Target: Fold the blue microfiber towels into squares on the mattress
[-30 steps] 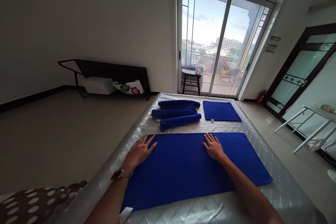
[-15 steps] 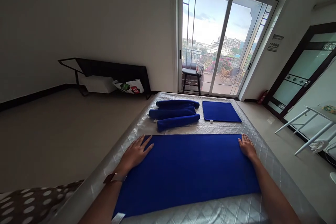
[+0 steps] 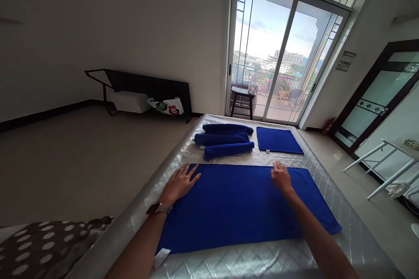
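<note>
A blue cloth (image 3: 235, 209) like a towel lies spread on a silvery quilted mattress (image 3: 255, 261), a white tag at its near left corner. My left hand (image 3: 179, 186) rests on its far left corner, open, fingers spread. Along the far edge, right of the middle, my right hand (image 3: 281, 176) touches the cloth with fingers a little bent; nothing shows in its grasp. Slight creases mark the cloth's right end. Beyond it lie several rolled or bunched blue cloths (image 3: 229, 150) and a flat folded blue cloth (image 3: 279, 140) with a small white tag.
A black rack (image 3: 147, 83) with a white box (image 3: 131, 102) and a printed bag (image 3: 168, 106) stands by the left wall. Glass sliding doors (image 3: 255, 43) are at the back. A pale table (image 3: 399, 148) is at right, polka-dot fabric (image 3: 49, 244) at lower left.
My right hand has moved left along the far edge from the cloth's far right corner. My left hand stays on its corner. The view has shifted slightly.
</note>
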A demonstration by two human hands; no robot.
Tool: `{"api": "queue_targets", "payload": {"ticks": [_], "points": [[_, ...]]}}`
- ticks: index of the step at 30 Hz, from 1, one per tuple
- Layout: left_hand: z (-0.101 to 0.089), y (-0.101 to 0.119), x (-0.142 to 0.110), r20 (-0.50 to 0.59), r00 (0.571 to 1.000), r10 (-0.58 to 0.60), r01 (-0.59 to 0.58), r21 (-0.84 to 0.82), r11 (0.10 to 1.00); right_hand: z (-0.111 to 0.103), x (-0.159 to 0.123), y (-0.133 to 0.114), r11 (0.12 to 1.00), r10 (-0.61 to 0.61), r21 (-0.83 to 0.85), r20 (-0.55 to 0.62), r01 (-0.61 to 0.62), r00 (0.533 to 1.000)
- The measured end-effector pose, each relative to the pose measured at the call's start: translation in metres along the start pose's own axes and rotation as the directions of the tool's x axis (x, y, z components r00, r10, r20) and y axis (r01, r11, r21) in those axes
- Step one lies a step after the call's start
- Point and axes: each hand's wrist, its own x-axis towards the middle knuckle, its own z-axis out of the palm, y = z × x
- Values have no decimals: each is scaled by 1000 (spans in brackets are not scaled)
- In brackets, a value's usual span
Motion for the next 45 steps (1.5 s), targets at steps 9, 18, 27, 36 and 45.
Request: {"api": "queue_targets", "payload": {"ticks": [9, 18, 27, 36, 45], "points": [[-5, 1, -3, 20, 999, -25, 25, 12, 1000, 33, -15, -103, 888, -405, 253, 36, 383, 914], [-5, -1, -4, 25, 999, -20, 20, -15, 1000, 23, 0, 108, 996, 73, 33, 120, -77, 990], [-2, -4, -2, 36, 999, -11, 11, -10, 1000, 25, 1, 149, 977, 211, 15, 110, -214, 971], [-3, -2, -2, 7, 1000, 24, -24, 15, 1000, 9, -9, 84, 980, 199, -10, -30, -199, 980], [-12, 5, -5, 62, 998, -18, 19, -15, 1000, 38, -83, -83, 914, -359, 226, 69, 336, 931]]}}
